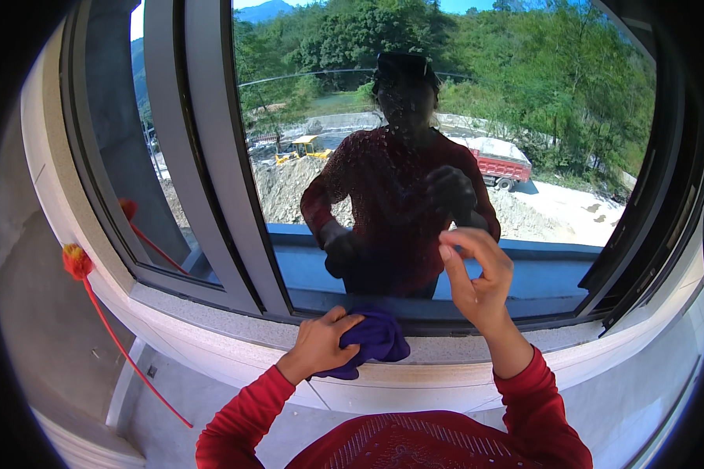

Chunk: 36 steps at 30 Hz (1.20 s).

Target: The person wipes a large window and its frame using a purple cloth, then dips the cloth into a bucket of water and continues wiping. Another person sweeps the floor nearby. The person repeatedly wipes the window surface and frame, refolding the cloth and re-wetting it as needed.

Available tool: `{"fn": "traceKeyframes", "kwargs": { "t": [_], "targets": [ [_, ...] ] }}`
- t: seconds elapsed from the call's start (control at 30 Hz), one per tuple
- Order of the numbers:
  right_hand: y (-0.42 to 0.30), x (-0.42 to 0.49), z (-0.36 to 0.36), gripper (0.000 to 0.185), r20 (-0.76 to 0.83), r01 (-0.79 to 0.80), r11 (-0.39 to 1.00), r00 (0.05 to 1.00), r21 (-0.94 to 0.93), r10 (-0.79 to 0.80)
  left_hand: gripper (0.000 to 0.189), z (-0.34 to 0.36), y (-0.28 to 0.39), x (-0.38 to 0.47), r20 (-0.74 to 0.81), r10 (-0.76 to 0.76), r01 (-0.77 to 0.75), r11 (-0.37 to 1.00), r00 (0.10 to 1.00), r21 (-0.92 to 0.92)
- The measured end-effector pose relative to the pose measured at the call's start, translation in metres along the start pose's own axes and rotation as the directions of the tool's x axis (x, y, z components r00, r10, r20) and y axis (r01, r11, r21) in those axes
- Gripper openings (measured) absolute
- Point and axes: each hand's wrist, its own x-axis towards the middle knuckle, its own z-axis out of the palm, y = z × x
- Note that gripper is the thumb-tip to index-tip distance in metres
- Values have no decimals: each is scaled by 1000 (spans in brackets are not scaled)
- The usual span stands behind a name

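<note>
My left hand (328, 340) grips a bunched purple cloth (381, 335) on the speckled stone sill (446, 350), close against the lower window frame. My right hand (480, 275) is raised in front of the window glass (352, 246), thumb and forefinger curled towards each other with a small gap. I see nothing between those fingers, and whether they touch the glass is unclear. Small drops or specks mark the pane over the dark reflection of a person in red. To the left is the grey metal upright (211, 152) of the window frame.
A thin red-handled duster (132, 352) with a fuzzy red and yellow head leans at the sill's left end. Dark window tracks (651, 281) run along the right. Through the glass appear a blue ledge, a yellow digging machine (304, 148), a red dump truck (501, 164) and trees.
</note>
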Motion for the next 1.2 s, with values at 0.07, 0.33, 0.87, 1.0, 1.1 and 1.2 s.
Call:
{"fn": "traceKeyframes", "kwargs": {
  "t": [0.07,0.33,0.87,1.0,1.1,1.2],
  "targets": [
    [4,37,14,30,-62,226,951,968,-211,-244,51,28,-17,-25,-11,-62,62,998,998,7],
    [33,73,48,60,137,380,667,911,-641,-389,44,85,-77,-67,-289,-278,191,937,916,-293],
    [35,74,42,47,239,476,621,872,-623,-428,43,86,-77,-66,-333,-247,130,933,910,-335],
    [31,70,43,42,267,535,615,837,-579,-477,43,86,-77,-67,-333,-245,131,935,911,-329],
    [29,73,44,46,204,451,678,887,-581,-415,42,86,-77,-67,-332,-255,140,932,908,-333],
    [30,76,45,45,209,402,687,913,-605,-350,42,86,-76,-67,-320,-264,153,931,910,-332]
  ]
}}
